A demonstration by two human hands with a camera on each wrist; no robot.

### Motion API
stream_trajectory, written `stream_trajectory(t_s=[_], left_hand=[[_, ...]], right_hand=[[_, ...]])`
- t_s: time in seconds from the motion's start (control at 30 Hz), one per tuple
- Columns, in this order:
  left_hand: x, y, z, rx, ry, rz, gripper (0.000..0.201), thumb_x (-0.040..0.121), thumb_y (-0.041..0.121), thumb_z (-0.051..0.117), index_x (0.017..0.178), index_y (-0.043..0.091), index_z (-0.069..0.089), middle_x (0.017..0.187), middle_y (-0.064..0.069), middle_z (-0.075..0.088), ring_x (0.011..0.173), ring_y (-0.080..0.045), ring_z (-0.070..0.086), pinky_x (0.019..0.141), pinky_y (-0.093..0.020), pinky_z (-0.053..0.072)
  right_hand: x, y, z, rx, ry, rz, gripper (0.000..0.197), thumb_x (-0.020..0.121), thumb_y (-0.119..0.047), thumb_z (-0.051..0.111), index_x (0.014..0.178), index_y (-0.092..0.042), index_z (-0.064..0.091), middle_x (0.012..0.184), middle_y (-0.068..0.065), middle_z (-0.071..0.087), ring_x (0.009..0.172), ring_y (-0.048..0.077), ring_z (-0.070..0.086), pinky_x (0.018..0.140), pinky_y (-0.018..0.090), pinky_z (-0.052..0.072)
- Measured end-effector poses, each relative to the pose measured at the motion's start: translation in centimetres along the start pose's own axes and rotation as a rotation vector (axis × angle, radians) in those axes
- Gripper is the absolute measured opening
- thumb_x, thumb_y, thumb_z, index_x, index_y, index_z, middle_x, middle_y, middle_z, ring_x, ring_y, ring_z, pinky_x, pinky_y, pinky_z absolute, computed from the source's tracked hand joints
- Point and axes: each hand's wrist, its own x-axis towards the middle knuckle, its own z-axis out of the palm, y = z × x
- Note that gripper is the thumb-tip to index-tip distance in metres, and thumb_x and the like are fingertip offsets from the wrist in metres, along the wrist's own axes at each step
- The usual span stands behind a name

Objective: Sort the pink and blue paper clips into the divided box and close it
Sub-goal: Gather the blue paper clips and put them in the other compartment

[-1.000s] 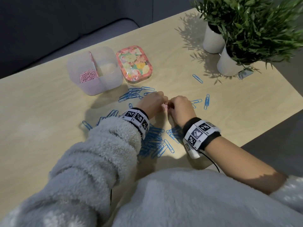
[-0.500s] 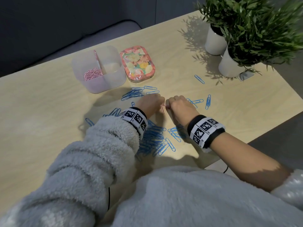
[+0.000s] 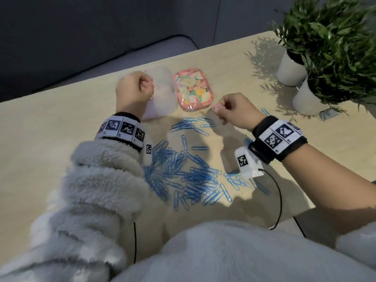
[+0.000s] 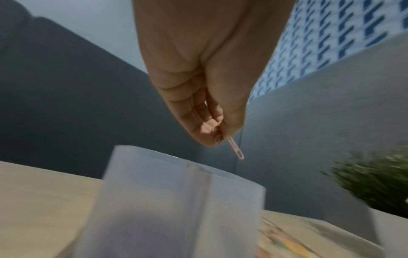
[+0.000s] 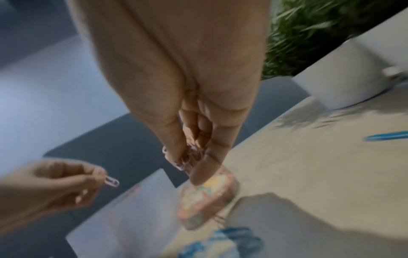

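Head view: the left hand [image 3: 132, 92] is above the translucent divided box [image 3: 164, 98], its grip pinching one pink paper clip [image 3: 151, 98]. The right hand [image 3: 234, 110] is raised near the floral lid [image 3: 192, 88], its grip grasping a small bunch of pink clips [image 3: 217, 107]. The blue paper clips [image 3: 183, 171] lie piled on the surface [image 3: 50, 129], uncollected.

Left wrist view: thumb and fingertips [image 4: 209, 129] clamp the clip's upper end; its free end hangs over the box rim.

Right wrist view: the bunch [image 5: 187, 157] sits between thumb and fingers.

Handling: clips are light, stiff wire, probably smooth and prone to tangling. Pinch one by its loop end; release directly above the correct compartment.
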Motion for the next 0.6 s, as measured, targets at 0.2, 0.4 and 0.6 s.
stream_trajectory(t_s=[0.2,0.4,0.6], left_hand=[[2.2,-3.1,-2.5,0.229,0.008,-0.109,0.021,0.084,0.009,0.053,0.098,0.006,0.068,0.101,-0.016,0.07,0.096,-0.032,0.063,0.086,-0.033,0.048],[1.0,-3.5,-2.9,0.043,0.083,-0.188,0.033,0.083,0.005,0.043,0.106,0.005,0.066,0.108,-0.017,0.068,0.103,-0.031,0.062,0.096,-0.035,0.049],[-3.2,-4.2,-3.7,-0.063,0.254,-0.097,0.029,0.079,0.011,0.04,0.093,0.01,0.066,0.086,-0.01,0.069,0.079,-0.029,0.064,0.078,-0.04,0.055]], right_hand=[[5.2,-8.8,3.3,0.049,-0.063,-0.136,0.038,0.084,0.001,0.059,0.054,-0.015,0.042,0.055,0.006,0.049,0.036,0.004,0.045,0.039,0.018,0.039],[7.6,-14.4,8.4,0.05,-0.115,-0.107,0.04,0.08,0.002,0.059,0.047,-0.012,0.042,0.05,0.007,0.049,0.045,0.02,0.054,0.063,0.04,0.055],[8.7,-17.1,11.6,-0.245,-0.076,-0.206,0.008,0.083,-0.011,0.057,0.082,-0.006,0.062,0.097,0.016,0.066,0.093,0.029,0.062,0.081,0.03,0.049]])
